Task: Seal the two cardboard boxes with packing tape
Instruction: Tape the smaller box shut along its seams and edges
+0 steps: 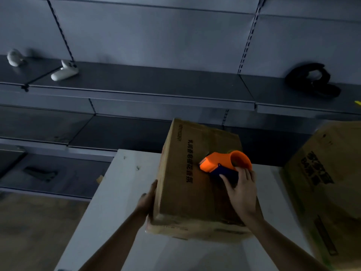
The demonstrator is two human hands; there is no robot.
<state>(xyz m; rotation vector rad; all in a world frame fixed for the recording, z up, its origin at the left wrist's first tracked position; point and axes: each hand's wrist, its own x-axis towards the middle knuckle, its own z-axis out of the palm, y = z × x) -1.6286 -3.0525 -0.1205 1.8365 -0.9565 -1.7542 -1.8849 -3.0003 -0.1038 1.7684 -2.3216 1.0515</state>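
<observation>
Dimly, white table (117, 202) before grey shelving (156, 83), right fingers (226, 179) clasping tape dispenser (220, 163), left hand (148, 198) pressing box (175, 192)

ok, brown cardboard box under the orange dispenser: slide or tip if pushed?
Brown cardboard box likely slides: smooth white table, left hand bracing its side. Tipping unlikely; broad base. Creased top suggests soft flaps under the orange tape dispenser.

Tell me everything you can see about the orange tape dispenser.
The tape dispenser looks like plastic: an orange body with a rounded hood and a dark blue handle. It lies on top of the cardboard box, nose pointing left. The right hand grips its handle. The tape roll itself is hard to make out.
</observation>
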